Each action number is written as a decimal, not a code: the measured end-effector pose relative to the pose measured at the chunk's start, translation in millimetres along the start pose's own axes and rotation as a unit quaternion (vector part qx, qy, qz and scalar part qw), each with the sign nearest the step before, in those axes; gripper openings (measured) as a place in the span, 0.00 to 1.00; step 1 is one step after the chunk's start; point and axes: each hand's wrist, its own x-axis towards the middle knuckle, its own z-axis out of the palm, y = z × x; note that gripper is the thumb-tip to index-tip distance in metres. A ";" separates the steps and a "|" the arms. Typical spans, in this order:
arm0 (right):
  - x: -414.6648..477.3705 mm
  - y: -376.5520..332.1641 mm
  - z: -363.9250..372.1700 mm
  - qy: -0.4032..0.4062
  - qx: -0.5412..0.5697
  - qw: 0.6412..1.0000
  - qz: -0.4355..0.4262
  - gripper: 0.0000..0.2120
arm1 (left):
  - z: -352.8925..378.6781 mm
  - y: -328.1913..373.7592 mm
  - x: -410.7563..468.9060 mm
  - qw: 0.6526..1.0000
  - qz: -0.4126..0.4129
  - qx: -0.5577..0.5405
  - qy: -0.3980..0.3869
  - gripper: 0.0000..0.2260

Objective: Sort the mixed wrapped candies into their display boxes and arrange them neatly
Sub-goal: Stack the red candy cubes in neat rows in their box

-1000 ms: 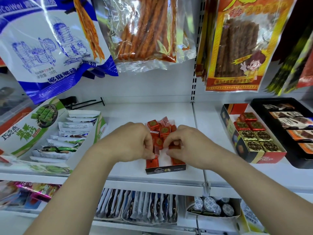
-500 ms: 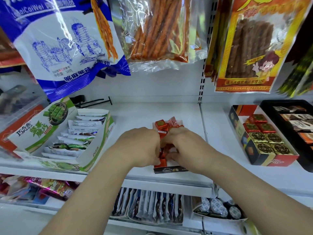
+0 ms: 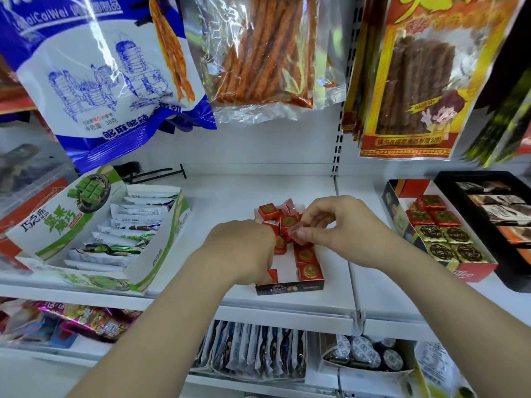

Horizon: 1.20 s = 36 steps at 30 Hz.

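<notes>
Right hand [image 3: 339, 225] pinches red wrapped candy [image 3: 296, 233] above dark display box [image 3: 290, 288] on shelf [image 3: 230, 196]; left hand [image 3: 244, 251] at box's 9 o'clock, fingers curled inside, grip cannot tell; more red candies [image 3: 268, 211] at box's 12 o'clock end

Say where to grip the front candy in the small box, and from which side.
Come at the front candy from above and its left. It lies flat, seal up, in the box's front right corner with another candy behind, so only top and left side look free. Probably tip it up by the left edge, then pinch its flat faces.
</notes>
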 end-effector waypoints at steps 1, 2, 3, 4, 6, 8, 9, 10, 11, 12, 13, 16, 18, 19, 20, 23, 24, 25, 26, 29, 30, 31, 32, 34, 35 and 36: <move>-0.4 0.3 -0.2 -0.001 0.004 1.000 0.002 0.04 | 0.3 -0.8 1.2 1.000 0.001 -0.008 -0.006 0.04; -1.0 0.8 -0.4 0.000 0.006 1.000 0.003 0.04 | 0.3 -1.8 2.4 1.000 0.003 -0.017 -0.013 0.04; -1.2 1.7 -0.5 0.000 0.006 1.000 0.003 0.05 | 0.1 -2.6 3.5 0.999 0.006 -0.025 -0.020 0.05; -1.6 2.3 -0.8 0.000 0.005 1.000 0.005 0.05 | -0.7 -3.2 4.0 0.999 0.008 -0.034 -0.026 0.06; -2.2 3.8 -2.2 -0.001 0.007 1.000 0.008 0.05 | -1.9 -4.2 4.2 0.998 0.012 -0.053 -0.033 0.08; -2.5 6.2 -4.7 -0.001 0.008 1.000 0.013 0.05 | -1.8 -5.1 4.9 0.997 0.014 -0.066 -0.028 0.08; -2.5 7.6 -5.9 0.002 0.009 1.000 0.016 0.05 | -1.3 -5.2 5.0 0.997 0.014 -0.073 -0.023 0.08; -2.6 8.7 -7.0 0.006 0.010 1.000 0.021 0.05 | -0.7 -4.7 5.0 0.996 0.014 -0.081 -0.016 0.08; -2.7 9.4 -8.0 0.011 0.012 1.000 0.024 0.05 | 0.2 -3.7 5.1 0.996 0.016 -0.088 -0.006 0.08; -3.0 9.8 -8.7 0.016 0.012 0.999 0.027 0.06 | 1.2 -2.1 5.3 0.996 0.019 -0.089 0.009 0.08; -3.1 10.1 -9.2 0.019 0.013 0.999 0.029 0.06 | 2.5 -0.4 6.0 0.996 0.023 -0.083 0.029 0.09; -3.9 10.2 -10.6 0.021 0.013 0.999 0.029 0.06 | 6.6 6.2 9.2 0.994 0.041 -0.062 0.084 0.09; -4.4 9.7 -11.3 0.022 0.011 0.999 0.029 0.06 | 7.0 8.7 9.8 0.992 0.053 -0.077 0.081 0.10; -4.6 9.6 -11.6 0.022 0.009 0.999 0.030 0.06 | 5.6 8.2 9.2 0.992 0.056 -0.096 0.063 0.09; -4.7 9.6 -11.9 0.022 0.007 0.999 0.032 0.06 | 3.5 6.4 7.9 0.990 0.058 -0.119 0.038 0.08; -4.6 10.0 -12.6 0.018 0.004 0.999 0.036 0.06 | -2.8 -2.8 4.8 0.982 0.054 -0.183 0.005 0.05; -4.5 10.4 -12.6 0.016 0.005 0.999 0.039 0.06 | -3.8 -5.2 4.9 0.979 0.050 -0.196 0.020 0.06; -4.5 10.8 -12.7 0.017 0.008 0.999 0.042 0.06 | -4.1 -6.7 5.6 0.978 0.047 -0.199 0.037 0.07; -4.6 11.0 -12.7 0.019 0.009 0.999 0.046 0.06 | -4.1 -6.9 5.9 0.979 0.046 -0.193 0.046 0.09; -4.4 11.0 -12.5 0.023 0.007 0.998 0.061 0.04 | -1.8 -2.9 6.6 0.987 0.054 -0.147 0.030 0.10; -4.4 10.8 -12.4 0.021 0.005 0.998 0.065 0.03 | -0.9 -1.3 6.9 0.989 0.056 -0.131 0.024 0.10; -4.4 10.9 -12.2 0.019 0.004 0.998 0.067 0.02 | -0.3 -0.1 7.2 0.991 0.059 -0.119 0.021 0.10; -4.1 11.3 -12.0 0.016 0.003 0.998 0.068 0.03 | -0.2 0.9 7.6 0.992 0.060 -0.112 0.019 0.09; -3.7 11.4 -11.9 0.008 0.000 0.997 0.071 0.02 | -0.8 2.5 8.1 0.992 0.058 -0.111 0.011 0.08; -3.7 11.2 -12.3 0.002 0.004 0.997 0.076 0.02 | -1.0 2.8 8.0 0.992 0.056 -0.113 0.007 0.08; -4.0 11.0 -12.7 -0.007 0.015 0.996 0.082 0.02 | -0.9 3.1 7.6 0.992 0.054 -0.115 0.006 0.08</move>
